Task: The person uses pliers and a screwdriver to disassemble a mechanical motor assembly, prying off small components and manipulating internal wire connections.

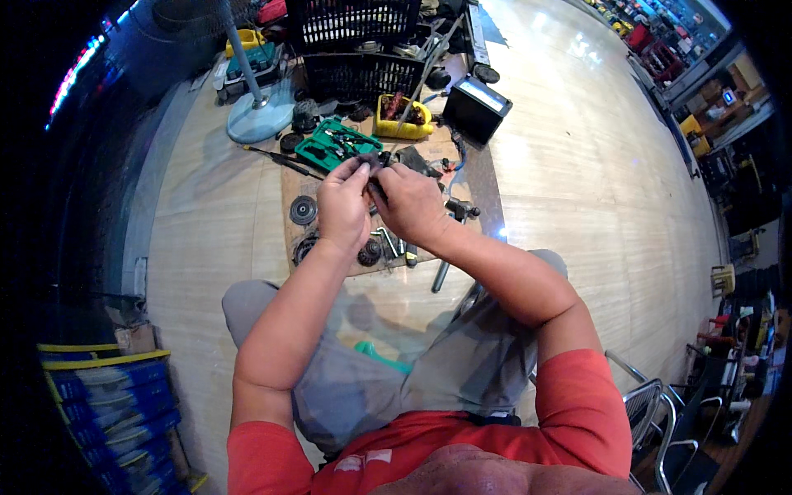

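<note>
My left hand (pixel 343 206) and my right hand (pixel 407 202) meet above a brown work mat (pixel 487 186). Both are closed, pinching a small dark part (pixel 374 160) between their fingertips. Its exact kind is too small and too covered by the fingers to make out. Just beyond it lies an open green tool case (pixel 334 143) with dark tools inside. Nearer to me, under my wrists, are a dark round gear-like part (pixel 369 251) and bent metal keys (pixel 388 242). To the right of my right hand rests a hammer (pixel 450 239).
A black battery (pixel 477 111) and a yellow container (pixel 404 120) of reddish parts stand at the far side. Black crates (pixel 355 76) rise behind them. A fan's round base (pixel 260 113) is at far left. A dark disc (pixel 304 209) lies left of my hands.
</note>
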`<state>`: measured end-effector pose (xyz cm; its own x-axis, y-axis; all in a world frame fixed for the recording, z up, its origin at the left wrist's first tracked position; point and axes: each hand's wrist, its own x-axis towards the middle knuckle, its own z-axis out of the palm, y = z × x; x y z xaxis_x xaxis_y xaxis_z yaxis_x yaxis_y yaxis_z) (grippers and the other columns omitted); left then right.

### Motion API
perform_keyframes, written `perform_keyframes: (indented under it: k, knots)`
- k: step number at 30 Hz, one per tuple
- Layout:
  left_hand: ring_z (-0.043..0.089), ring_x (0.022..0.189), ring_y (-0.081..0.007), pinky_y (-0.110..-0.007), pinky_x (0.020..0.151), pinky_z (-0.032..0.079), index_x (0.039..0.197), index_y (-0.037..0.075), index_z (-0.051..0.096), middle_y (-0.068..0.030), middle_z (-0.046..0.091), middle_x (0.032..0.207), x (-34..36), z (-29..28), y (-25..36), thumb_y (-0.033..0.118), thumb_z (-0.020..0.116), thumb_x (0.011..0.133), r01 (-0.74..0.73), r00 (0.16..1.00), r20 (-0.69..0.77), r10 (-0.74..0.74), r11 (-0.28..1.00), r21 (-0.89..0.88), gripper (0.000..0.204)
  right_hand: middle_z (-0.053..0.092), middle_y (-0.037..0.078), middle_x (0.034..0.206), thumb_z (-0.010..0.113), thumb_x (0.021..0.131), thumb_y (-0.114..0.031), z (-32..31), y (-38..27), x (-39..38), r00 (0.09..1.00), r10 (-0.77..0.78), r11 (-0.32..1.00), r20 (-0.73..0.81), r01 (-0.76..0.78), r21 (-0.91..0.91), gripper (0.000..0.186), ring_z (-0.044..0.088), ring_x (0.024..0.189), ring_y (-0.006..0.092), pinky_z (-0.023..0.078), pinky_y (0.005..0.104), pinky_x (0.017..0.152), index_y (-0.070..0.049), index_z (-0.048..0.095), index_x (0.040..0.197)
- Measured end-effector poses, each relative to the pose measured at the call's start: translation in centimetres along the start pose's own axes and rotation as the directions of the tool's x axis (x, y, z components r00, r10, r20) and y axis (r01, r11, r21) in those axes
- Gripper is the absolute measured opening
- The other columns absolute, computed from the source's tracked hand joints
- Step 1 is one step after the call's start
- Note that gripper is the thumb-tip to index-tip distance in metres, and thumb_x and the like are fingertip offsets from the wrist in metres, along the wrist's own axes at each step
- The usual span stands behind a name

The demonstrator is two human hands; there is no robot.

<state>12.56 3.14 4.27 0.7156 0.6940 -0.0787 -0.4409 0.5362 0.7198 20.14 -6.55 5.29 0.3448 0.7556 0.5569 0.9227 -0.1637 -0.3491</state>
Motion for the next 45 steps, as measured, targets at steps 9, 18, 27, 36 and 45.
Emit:
perform_keyframes:
  k: [9, 18, 27, 36, 45]
  knots:
    - [0.065, 0.089, -0.0168, -0.027, 0.079, 0.053, 0.104, -0.005, 0.062, -0.0118, 0.066, 0.101, -0.2, -0.1, 0.3, -0.001, 0.053, 0.092, -0.012, 1.000, 0.022, 0.010, 0.998, 0.062, 0.015, 0.059, 0.014, 0.076, 0.060, 0.086, -0.020, 0.4, -0.2, 0.0, 0.992, 0.109, 0.994, 0.071, -0.106, -0.037, 0.015, 0.061, 0.070, 0.0346, 0.049, 0.0451, 0.059, -0.006, 0.055, 0.083]
    - [0.065, 0.095, -0.0251, -0.037, 0.088, 0.054, 0.104, -0.005, 0.060, -0.0163, 0.065, 0.103, 0.9, -0.9, 1.1, -0.001, 0.048, 0.095, 0.075, 0.993, 0.101, -0.067, 0.994, -0.079, 0.016, 0.058, 0.015, 0.082, 0.058, 0.085, -0.017, -0.6, 0.4, -0.1, 0.998, 0.010, 1.000, 0.070, -0.012, 0.022, 0.014, 0.060, 0.081, 0.0350, 0.049, 0.0453, 0.068, -0.004, 0.054, 0.089]
    - [0.063, 0.104, -0.0340, -0.047, 0.092, 0.052, 0.105, -0.002, 0.060, -0.0198, 0.065, 0.107, 1.4, -1.4, 1.9, 0.003, 0.047, 0.096, 0.072, 0.996, 0.055, -0.067, 0.992, -0.101, 0.017, 0.063, 0.023, 0.082, 0.061, 0.090, -0.017, -0.8, 0.3, 0.0, 0.939, 0.222, 0.914, 0.264, -0.295, 0.280, 0.020, 0.061, 0.079, 0.0424, 0.048, 0.0465, 0.067, 0.002, 0.054, 0.092]
    - [0.064, 0.100, -0.0329, -0.047, 0.089, 0.053, 0.107, -0.002, 0.058, -0.0188, 0.065, 0.105, 1.6, -1.3, 3.2, 0.006, 0.046, 0.098, 0.069, 0.998, 0.008, -0.069, 0.992, -0.105, 0.017, 0.061, 0.025, 0.079, 0.063, 0.088, -0.022, 0.5, 1.4, -0.6, 0.955, 0.147, 0.892, 0.257, -0.240, 0.383, 0.023, 0.059, 0.078, 0.0454, 0.047, 0.0518, 0.066, -0.001, 0.052, 0.090]
    - [0.066, 0.096, -0.0315, -0.044, 0.085, 0.055, 0.105, -0.002, 0.060, -0.0176, 0.067, 0.101, 1.1, -1.2, 4.5, 0.008, 0.047, 0.098, 0.210, 0.965, 0.161, -0.206, 0.978, -0.007, 0.018, 0.062, 0.020, 0.084, 0.061, 0.087, -0.021, 0.9, 4.0, -0.2, 0.948, -0.073, 0.958, 0.311, -0.020, 0.287, 0.019, 0.060, 0.083, 0.0411, 0.046, 0.0499, 0.070, -0.004, 0.054, 0.089]
